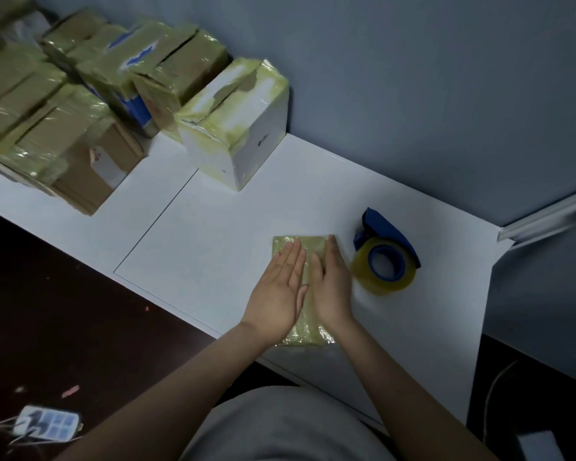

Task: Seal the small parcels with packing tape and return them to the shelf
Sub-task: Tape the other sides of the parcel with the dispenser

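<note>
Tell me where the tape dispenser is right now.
The blue tape dispenser lies on the white table, untouched, just to the right of the right hand and the flat parcel that both hands press.

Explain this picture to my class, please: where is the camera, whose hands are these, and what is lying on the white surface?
There is no machine here. The single picture comes from a wide-angle camera worn on a person's head, looking forward and down, so the arms entering from the bottom are the wearer's own. The left hand and right hand lie flat, palms down, on a small parcel wrapped in yellowish tape; they press on it rather than grip it. It rests on a white table. Just right of the parcel stands a blue tape dispenser with a roll of clear tape, untouched. At the far left sits a pile of taped boxes, with one white box nearest the wall.
</note>
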